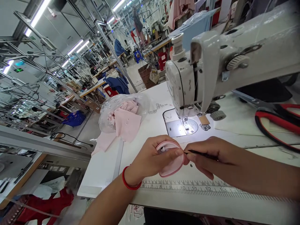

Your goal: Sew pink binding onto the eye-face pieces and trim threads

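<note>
My left hand (pixel 156 157), with a red band at the wrist, is closed on a small pink fabric piece (pixel 172 167). The piece has a rounded, darker pink edge and curves open like a shallow cup. My right hand (pixel 208 154) grips a slim black pointed tool (pixel 199 152); its exact kind is hidden by the fingers. The tool's tip meets the fabric edge at my left thumb and fingertips. Both hands are above the table's front part, just before the lit needle plate (pixel 180 127) of a white sewing machine (pixel 182 84).
Pink fabric pieces (pixel 127 120) lie in and beside a clear plastic bag at the table's left. Red-and-black scissors (pixel 264 125) rest at the right. A printed ruler strip (pixel 173 186) runs along the front edge. Other workstations and a blue basket (pixel 73 118) stand beyond.
</note>
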The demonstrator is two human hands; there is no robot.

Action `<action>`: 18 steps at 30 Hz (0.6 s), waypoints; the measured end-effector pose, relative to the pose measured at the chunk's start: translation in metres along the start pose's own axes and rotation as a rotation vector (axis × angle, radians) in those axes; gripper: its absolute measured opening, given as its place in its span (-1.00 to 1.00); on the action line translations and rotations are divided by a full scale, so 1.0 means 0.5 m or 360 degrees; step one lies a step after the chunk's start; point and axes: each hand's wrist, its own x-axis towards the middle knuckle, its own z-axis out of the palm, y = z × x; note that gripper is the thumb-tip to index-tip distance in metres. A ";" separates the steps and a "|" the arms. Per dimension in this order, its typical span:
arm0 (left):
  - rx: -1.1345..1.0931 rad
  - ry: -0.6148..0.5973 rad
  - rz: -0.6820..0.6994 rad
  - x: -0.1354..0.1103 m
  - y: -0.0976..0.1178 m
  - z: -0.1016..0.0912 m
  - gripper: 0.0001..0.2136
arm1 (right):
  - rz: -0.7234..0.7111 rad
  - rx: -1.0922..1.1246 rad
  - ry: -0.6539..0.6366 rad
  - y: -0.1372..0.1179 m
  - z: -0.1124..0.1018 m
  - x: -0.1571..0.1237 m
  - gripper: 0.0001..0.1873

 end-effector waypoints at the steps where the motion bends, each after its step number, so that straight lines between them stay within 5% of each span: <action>1: 0.0036 0.0020 -0.0011 -0.001 -0.002 -0.001 -0.65 | -0.0017 -0.0027 0.0003 -0.002 0.001 -0.001 -0.56; 10: 0.0350 0.0009 0.0073 -0.004 -0.008 -0.014 -0.76 | -0.0050 -0.0232 0.0182 -0.033 0.010 -0.017 -0.52; 18: 0.0506 0.0032 0.0200 -0.005 -0.007 -0.013 -0.85 | -0.0050 -0.0260 0.0027 0.008 -0.004 0.001 -0.50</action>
